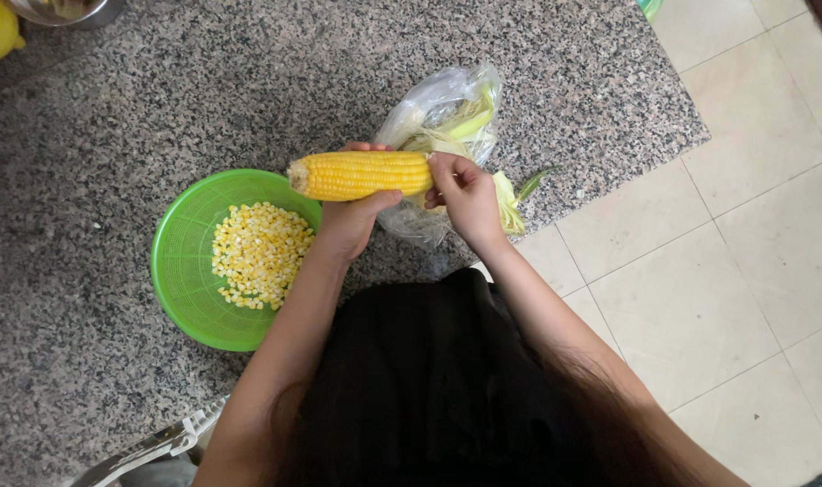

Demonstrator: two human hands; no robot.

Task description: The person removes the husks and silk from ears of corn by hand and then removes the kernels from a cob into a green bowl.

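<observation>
The corn cob (361, 175) lies level between both hands, just right of the green basket (184, 271) — left hand (350, 221) wrapped around its middle. Right hand (465, 194) pinches closed on the cob's right end — bag of husks (447, 117) just beyond.

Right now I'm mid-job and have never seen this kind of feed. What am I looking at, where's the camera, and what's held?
There is no machine here: a person works with bare hands. The single picture comes from a camera on their head, looking down. The left hand grips a corn cob from below; the right hand holds its end. On the stone counter sits a green basket with loose kernels inside. Behind the hands lies a clear bag of husks. Tiled floor is to the right.
</observation>
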